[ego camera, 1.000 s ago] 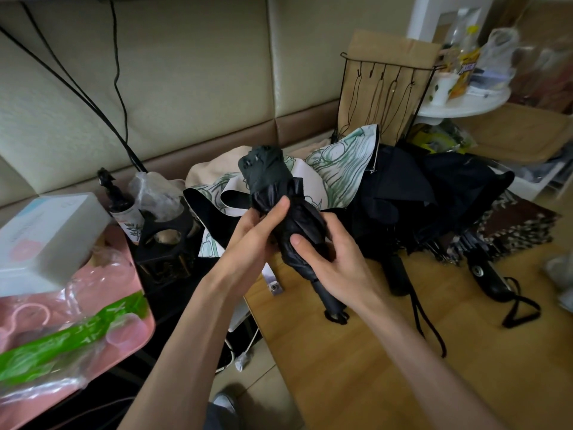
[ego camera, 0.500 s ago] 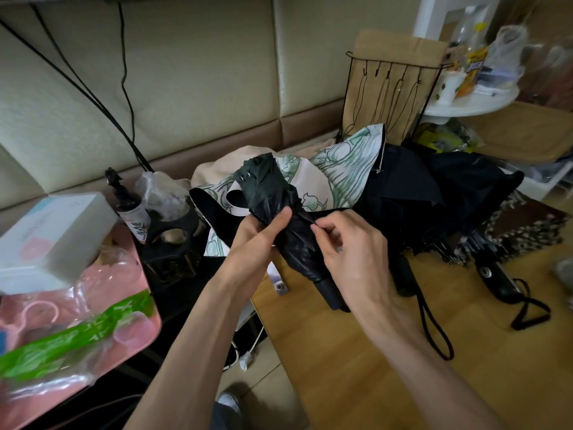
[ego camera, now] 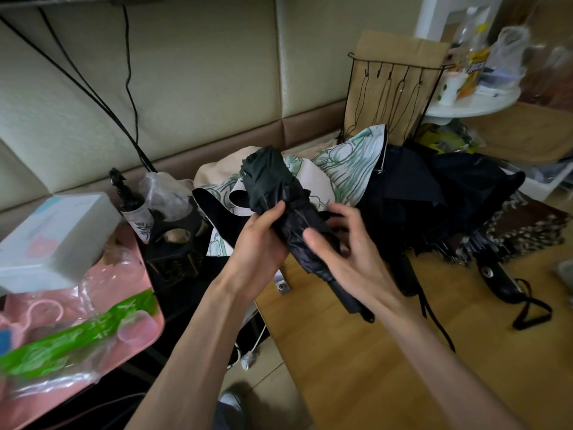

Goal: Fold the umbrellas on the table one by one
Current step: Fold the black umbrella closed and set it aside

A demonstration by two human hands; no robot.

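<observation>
Above the wooden worktop edge, the left hand closes its grip round a black umbrella, a crumpled, slightly shiny roll that is tilted, thick end up. The right hand is beside it, fingers spread and bent, thumb touching the cloth. A floral umbrella lies behind.

Over a wooden table, a left hand grips a rolled black umbrella mid-canopy, handle pointing down, while the right hand touches its fabric with the thumb, near a heap of unfolded umbrellas.
</observation>
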